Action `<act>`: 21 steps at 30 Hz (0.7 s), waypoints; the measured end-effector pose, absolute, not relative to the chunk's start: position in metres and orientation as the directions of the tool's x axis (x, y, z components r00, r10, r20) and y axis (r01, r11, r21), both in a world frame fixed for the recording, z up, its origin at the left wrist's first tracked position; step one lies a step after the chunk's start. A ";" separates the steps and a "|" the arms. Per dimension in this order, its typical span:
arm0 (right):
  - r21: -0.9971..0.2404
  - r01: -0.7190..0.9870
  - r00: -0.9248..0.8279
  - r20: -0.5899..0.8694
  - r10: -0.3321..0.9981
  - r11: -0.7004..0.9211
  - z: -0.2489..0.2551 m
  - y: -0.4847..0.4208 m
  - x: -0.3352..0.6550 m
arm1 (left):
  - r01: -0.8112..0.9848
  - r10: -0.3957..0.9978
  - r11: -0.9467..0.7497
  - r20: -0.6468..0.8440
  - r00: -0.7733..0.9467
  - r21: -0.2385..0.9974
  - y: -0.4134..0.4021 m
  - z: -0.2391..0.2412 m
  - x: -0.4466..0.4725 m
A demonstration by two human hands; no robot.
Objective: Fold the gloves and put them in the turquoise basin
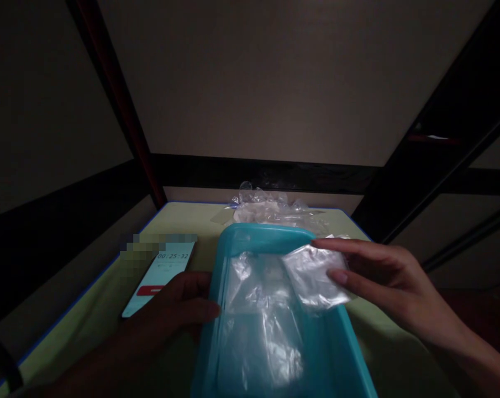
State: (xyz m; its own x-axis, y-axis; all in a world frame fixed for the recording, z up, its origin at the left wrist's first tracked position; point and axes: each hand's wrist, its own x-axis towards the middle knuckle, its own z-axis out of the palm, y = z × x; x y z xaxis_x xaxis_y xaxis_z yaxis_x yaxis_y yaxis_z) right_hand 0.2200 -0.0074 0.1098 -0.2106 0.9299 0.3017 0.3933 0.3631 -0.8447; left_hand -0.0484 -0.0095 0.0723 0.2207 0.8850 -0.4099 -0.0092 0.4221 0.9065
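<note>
A teal plastic bin stands in front of me, with clear plastic bags lying flat along its left side. My right hand pinches a folded clear plastic bag between thumb and fingers, over the bin's right rim. My left hand grips the bin's left wall, its thumb on the rim and the other fingers partly hidden outside.
A phone showing a running timer lies left of the bin on the pale green table. Crumpled clear plastic is heaped at the table's back edge. Dark-framed panels rise behind.
</note>
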 end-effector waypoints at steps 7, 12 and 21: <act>-0.803 0.373 -0.378 0.327 0.866 0.466 0.123 -0.003 0.216 | -0.065 0.831 0.464 -0.409 0.378 0.884 -0.002 0.080 -0.044; -0.690 0.361 -0.716 0.227 0.660 0.628 0.142 -0.001 0.209 | -0.077 0.822 0.471 -0.406 0.399 0.879 -0.002 0.083 -0.042; -0.629 0.279 -0.913 0.061 0.404 0.725 0.141 0.004 0.185 | -0.082 0.782 0.453 -0.351 0.516 0.888 0.003 0.079 -0.046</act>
State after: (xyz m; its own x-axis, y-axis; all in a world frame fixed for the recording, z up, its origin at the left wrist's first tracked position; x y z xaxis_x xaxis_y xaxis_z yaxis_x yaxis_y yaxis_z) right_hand 0.1851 0.0040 0.1411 -0.9126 0.4043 0.0611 0.2793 0.7253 -0.6292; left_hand -0.0459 0.0026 0.0786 0.5156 0.7816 -0.3511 -0.0816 0.4527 0.8879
